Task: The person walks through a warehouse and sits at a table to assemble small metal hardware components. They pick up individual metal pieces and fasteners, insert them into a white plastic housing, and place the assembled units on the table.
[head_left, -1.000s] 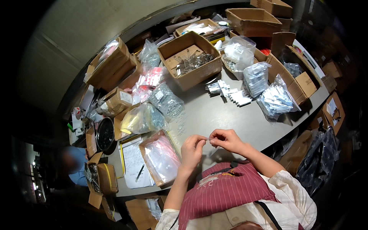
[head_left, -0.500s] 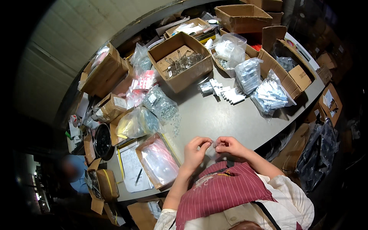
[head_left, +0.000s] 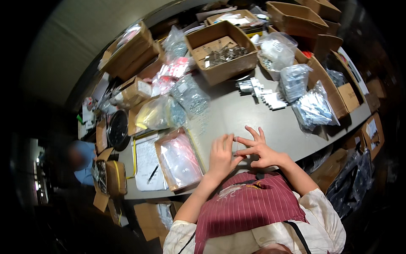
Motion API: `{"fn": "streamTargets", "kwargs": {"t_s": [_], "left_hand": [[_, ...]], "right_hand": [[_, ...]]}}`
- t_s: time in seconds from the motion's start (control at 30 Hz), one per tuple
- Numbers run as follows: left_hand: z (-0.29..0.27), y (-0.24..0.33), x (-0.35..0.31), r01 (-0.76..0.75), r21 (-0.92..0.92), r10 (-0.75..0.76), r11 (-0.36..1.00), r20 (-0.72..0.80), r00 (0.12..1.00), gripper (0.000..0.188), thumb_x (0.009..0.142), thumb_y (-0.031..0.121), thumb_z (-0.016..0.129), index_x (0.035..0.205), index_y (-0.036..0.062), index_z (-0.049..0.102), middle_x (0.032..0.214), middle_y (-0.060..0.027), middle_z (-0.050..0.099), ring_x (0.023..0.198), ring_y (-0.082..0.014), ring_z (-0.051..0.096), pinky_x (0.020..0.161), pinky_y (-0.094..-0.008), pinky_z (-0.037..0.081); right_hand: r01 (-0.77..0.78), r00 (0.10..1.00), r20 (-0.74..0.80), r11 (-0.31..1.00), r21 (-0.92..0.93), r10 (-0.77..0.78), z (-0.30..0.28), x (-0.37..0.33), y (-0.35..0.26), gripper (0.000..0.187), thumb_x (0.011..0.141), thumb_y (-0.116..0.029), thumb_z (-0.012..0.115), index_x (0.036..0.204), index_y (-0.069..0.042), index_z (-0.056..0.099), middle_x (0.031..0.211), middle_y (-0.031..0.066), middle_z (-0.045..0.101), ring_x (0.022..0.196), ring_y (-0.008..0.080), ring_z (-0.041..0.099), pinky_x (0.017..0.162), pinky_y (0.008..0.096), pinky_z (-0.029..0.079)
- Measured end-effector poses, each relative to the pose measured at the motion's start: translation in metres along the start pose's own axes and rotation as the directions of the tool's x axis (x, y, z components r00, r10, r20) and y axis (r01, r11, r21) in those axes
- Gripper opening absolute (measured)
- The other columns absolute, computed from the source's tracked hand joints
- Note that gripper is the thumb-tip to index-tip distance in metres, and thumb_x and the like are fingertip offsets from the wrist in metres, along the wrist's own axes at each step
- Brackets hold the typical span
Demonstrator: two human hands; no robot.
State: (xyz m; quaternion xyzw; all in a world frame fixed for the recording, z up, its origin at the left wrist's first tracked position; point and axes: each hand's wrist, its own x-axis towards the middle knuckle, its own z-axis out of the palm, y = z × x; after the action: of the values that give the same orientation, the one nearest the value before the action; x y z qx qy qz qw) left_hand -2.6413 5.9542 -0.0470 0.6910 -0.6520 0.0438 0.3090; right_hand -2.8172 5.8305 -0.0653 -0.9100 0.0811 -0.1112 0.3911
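My hands meet over the near part of the grey table (head_left: 228, 114), in front of the maroon striped apron (head_left: 249, 207). My left hand (head_left: 222, 156) has its fingers close together and pointing away, its thumb reaching right. Something small, thin and clear (head_left: 236, 144) shows at its fingertips, too faint to name. Spread wide, the fingers of my right hand (head_left: 262, 151) point left and away, two of them touching or nearly touching that clear thing. Left of my left hand stands a shallow cardboard box (head_left: 163, 156) holding clear and pink plastic bags (head_left: 182, 158).
Beyond my hands are an open carton (head_left: 203, 70) of metal parts, stacked silvery metal pieces (head_left: 272, 100) and bagged metal parts (head_left: 315, 110). A bag of small hardware (head_left: 188, 95), papers with a pen (head_left: 153, 174) and a black bowl (head_left: 117, 130) lie leftward. Another person (head_left: 84, 158) is at far left.
My hands have gone from pinching close together to extended fingers, the right hand's spreading apart. The whole view has shifted, so the table items appear farther right and higher.
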Motion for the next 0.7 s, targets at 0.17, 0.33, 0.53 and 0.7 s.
{"fn": "streamTargets", "kwargs": {"t_s": [0.17,0.33,0.53,0.7], "left_hand": [[0.012,-0.029,-0.051,0.234,-0.009,-0.234,0.972,-0.030,0.972,0.035,0.075,0.006,0.078,0.104,0.0030,0.058,0.097,-0.0143,0.063,0.094,-0.0339,0.060,0.081,-0.0449,0.047],[0.030,-0.050,-0.098,0.420,-0.125,-0.427,0.899,-0.032,0.904,0.032,0.078,0.001,0.074,0.105,0.0036,0.058,0.089,-0.0113,0.064,0.089,-0.0328,0.061,0.082,-0.0447,0.046],[0.021,-0.027,-0.090,0.569,-0.277,-0.599,0.774,-0.032,0.800,0.026,0.082,0.010,0.075,0.105,0.0027,0.065,0.105,-0.0137,0.064,0.100,-0.0323,0.058,0.090,-0.0424,0.045],[0.039,-0.030,-0.096,0.536,-0.393,-0.586,0.747,-0.010,0.810,0.034,0.080,0.002,0.076,0.109,0.0048,0.058,0.090,-0.0104,0.064,0.089,-0.0306,0.063,0.081,-0.0431,0.048]], "right_hand": [[0.157,0.981,0.075,0.959,0.237,-0.179,0.037,0.046,0.014,0.050,0.071,-0.019,0.073,0.120,-0.016,0.074,0.141,0.0080,0.059,0.136,0.0346,0.045,0.115,0.0608,0.023],[-0.220,0.953,-0.198,0.974,0.060,0.227,0.075,0.138,0.054,0.029,0.081,-0.015,0.071,0.105,0.000,0.068,0.104,0.0192,0.066,0.104,0.0379,0.063,0.089,0.0442,0.052],[-0.033,0.976,-0.218,0.960,-0.278,-0.029,0.112,0.182,0.072,0.031,0.081,-0.023,0.076,0.098,-0.001,0.063,0.098,0.0190,0.061,0.098,0.0380,0.060,0.086,0.0465,0.051],[0.192,0.971,-0.071,0.926,-0.325,-0.227,0.103,0.172,0.090,0.015,0.083,-0.015,0.066,0.092,-0.004,0.061,0.094,0.0152,0.059,0.093,0.0362,0.059,0.082,0.0451,0.051]]}}
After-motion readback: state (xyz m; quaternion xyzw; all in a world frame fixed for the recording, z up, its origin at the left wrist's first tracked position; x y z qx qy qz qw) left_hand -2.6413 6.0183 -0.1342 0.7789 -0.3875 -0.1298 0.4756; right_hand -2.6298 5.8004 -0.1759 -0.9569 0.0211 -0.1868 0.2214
